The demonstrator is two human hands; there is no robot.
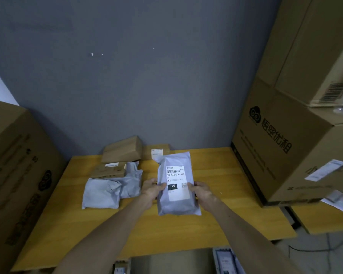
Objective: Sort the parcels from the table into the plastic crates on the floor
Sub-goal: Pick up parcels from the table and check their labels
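Note:
I hold a grey poly-mailer parcel [176, 204] above the wooden table [226, 194], label side up; its white label reads "010". My left hand [151, 191] grips its left edge with the thumb on top. My right hand [201, 191] grips its right edge the same way. More parcels lie on the table to the left: two grey mailer bags [102, 194] [132, 180], a small cardboard box [109, 171], a larger flat cardboard box [121, 150] and another box [157, 153] by the wall.
Tall cardboard cartons stand at the left [18, 175] and stacked at the right [285, 145] of the table. A grey wall is behind. Below the table's near edge, the tops of containers with parcels [226, 262] show on the floor.

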